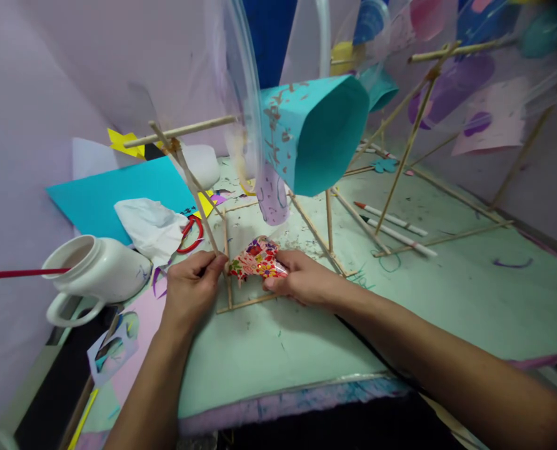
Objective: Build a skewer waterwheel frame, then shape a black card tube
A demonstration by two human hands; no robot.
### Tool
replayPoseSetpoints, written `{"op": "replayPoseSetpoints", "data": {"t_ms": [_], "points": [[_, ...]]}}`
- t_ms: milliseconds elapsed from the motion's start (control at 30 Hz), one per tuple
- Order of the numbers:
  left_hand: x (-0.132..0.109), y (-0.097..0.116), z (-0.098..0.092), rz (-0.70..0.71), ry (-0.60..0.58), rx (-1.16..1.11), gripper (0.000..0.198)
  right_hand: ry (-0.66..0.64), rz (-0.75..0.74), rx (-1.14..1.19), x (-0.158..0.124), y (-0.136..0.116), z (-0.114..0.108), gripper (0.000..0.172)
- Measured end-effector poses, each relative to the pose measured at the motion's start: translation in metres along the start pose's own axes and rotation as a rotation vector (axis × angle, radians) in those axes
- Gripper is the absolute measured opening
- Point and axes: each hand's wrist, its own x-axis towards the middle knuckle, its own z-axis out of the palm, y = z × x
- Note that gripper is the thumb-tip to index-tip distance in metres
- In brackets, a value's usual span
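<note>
A small cone of flowered red paper (pixel 255 258) lies between my two hands on the pale green work surface (pixel 278 350). My right hand (pixel 301 279) is closed round its wide end. My left hand (pixel 191 284) pinches its pointed end, right beside an upright stick of a wooden stick frame (pixel 225 262). The frame carries a teal paper cone (pixel 318 134) and a clear plastic hoop (pixel 245 87) above my hands.
A white jug (pixel 95 272) lies tipped at the left with a red stick (pixel 20 273) near its mouth. Crumpled white paper (pixel 149 225), red scissors handles (pixel 191 234), a teal sheet (pixel 114 190) and two white pencils (pixel 395 228) lie around. Purple walls close both sides.
</note>
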Motion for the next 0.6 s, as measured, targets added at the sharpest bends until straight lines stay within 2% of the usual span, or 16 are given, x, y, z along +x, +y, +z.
{"op": "replayPoseSetpoints", "data": {"t_ms": [300,467,600], "points": [[-0.0014,-0.0036,0.0034,-0.032,0.023,0.014,0.020,-0.002,-0.029,0.019,-0.0055,0.0003,-0.0012,0.009],[-0.0020,-0.0038,0.0039,-0.043,0.025,0.008,0.020,-0.003,-0.023,0.010,-0.0028,0.0047,-0.0007,0.015],[-0.0033,-0.0046,0.0042,-0.049,0.035,0.014,0.020,0.000,-0.089,-0.023,-0.0077,0.0062,-0.0001,0.021]]}}
